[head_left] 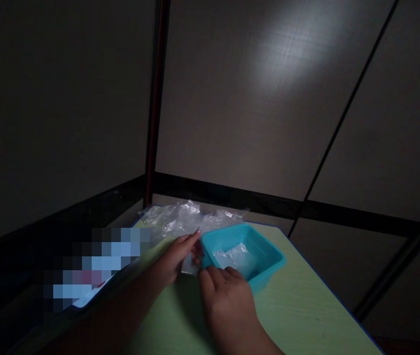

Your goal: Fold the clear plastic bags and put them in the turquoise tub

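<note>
My left hand (183, 249) is closed with its thumb pointing up, beside the left wall of a turquoise plastic basket (267, 271). Below its fingers hangs a small clear plastic bag (189, 266), which they grip. My right hand (228, 293) is curled in front of the basket's near left corner, its knuckles up. The bag's edge reaches this hand's index finger, and the fingers look closed on it, though the fingertips are hidden. Inside the basket lie more clear plastic bags (237, 256), partly covered by the near rim and my right hand.
Crumpled clear plastic (176, 217) is spread over the far left of the light green table (291, 315), which has a blue edge. A lit, pixelated screen-like object (102, 266) is at the left. Dark panelled walls (232, 123) stand close behind the table.
</note>
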The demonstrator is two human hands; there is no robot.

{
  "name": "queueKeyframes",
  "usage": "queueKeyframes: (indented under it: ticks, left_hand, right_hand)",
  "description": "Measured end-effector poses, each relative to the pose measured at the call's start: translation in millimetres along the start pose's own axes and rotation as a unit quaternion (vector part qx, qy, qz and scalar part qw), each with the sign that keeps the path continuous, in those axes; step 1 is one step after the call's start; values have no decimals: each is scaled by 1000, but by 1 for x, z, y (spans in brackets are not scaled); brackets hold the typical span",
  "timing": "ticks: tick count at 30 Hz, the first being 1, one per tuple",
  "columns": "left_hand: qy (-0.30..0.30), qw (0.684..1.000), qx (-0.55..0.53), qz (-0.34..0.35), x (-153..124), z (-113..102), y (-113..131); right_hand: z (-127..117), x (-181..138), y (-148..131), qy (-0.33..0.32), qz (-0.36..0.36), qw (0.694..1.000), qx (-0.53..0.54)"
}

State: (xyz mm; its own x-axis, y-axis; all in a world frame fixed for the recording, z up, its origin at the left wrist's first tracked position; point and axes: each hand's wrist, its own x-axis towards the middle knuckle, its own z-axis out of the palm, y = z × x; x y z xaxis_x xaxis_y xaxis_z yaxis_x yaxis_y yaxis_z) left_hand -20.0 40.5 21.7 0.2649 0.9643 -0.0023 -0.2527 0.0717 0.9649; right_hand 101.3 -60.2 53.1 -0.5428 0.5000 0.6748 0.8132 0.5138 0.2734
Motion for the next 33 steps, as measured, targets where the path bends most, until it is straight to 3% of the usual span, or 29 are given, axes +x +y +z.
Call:
queueKeyframes:
  ticks: [4, 7, 11, 15, 17, 21, 26, 33]
  left_hand:
    - [-15, 999, -1, -42, 1, -1, -1]
    - [-33, 999, -21, -21, -1, 1, 0]
    - [-56, 996, -73, 16, -5, 8, -1]
    - [-47, 997, -62, 15, -8, 14, -4]
    - [-51, 996, -66, 15, -9, 15, -3]
    - [-65, 992, -107, 13, -13, 15, 3]
    - [-54, 990, -131, 7, -15, 12, 8]
    - [-25, 991, -127, -12, -12, 7, 7]
  right_hand:
    - [-3, 0, -5, 10, 26, 998, 47]
    - [-17, 2, 0, -34, 130, 979, 156]
    - [-37, 6, 22, -83, 275, 883, 370]
    - [-44, 7, 60, -36, 357, 800, 481]
    - [-47, 4, 78, -8, 391, 781, 487]
    - [-55, 0, 110, -10, 417, 798, 436]
    - [-51, 9, 137, -111, 376, 864, 315]
    - [-13, 20, 150, -281, 364, 859, 225]
